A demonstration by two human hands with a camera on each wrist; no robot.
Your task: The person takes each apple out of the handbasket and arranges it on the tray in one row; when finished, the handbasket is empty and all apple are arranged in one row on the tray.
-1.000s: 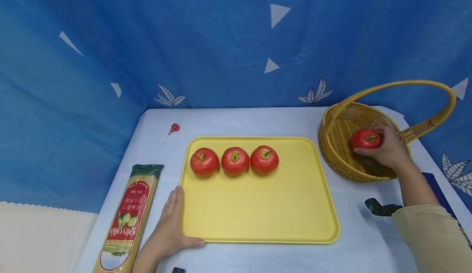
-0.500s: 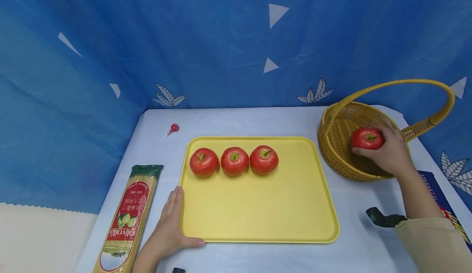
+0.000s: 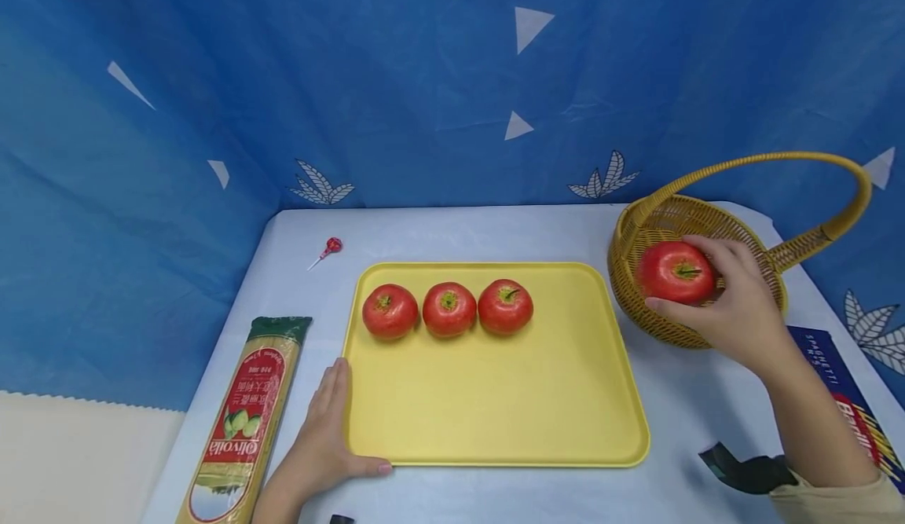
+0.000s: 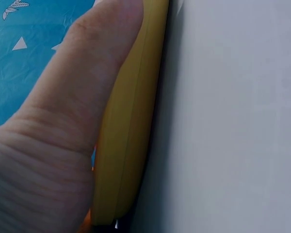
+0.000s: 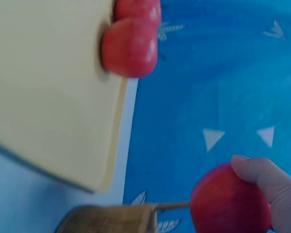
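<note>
My right hand (image 3: 738, 308) grips a red apple (image 3: 675, 272) by its side, over the wicker basket (image 3: 636, 312) at the right. In the right wrist view the thumb lies against that apple (image 5: 228, 201). On the yellow tray (image 3: 495, 398), three red apples (image 3: 449, 309) sit in a row along the far left part. My left hand (image 3: 321, 437) rests against the tray's near left corner, its fingers straight along the left side and the thumb at the front edge. The left wrist view shows the thumb (image 4: 82, 68) beside the tray's yellow rim (image 4: 128, 141).
A spaghetti packet (image 3: 243, 422) lies left of my left hand. The lollipop (image 3: 326, 252) is behind the tray at the far left. A blue spaghetti box (image 3: 841, 390) lies partly under my right forearm. The basket's handle (image 3: 778, 159) arches above its opening.
My right hand has lifted the apple up inside the basket and brought it left and nearer. My left hand, the tray and its apples stay where they were.
</note>
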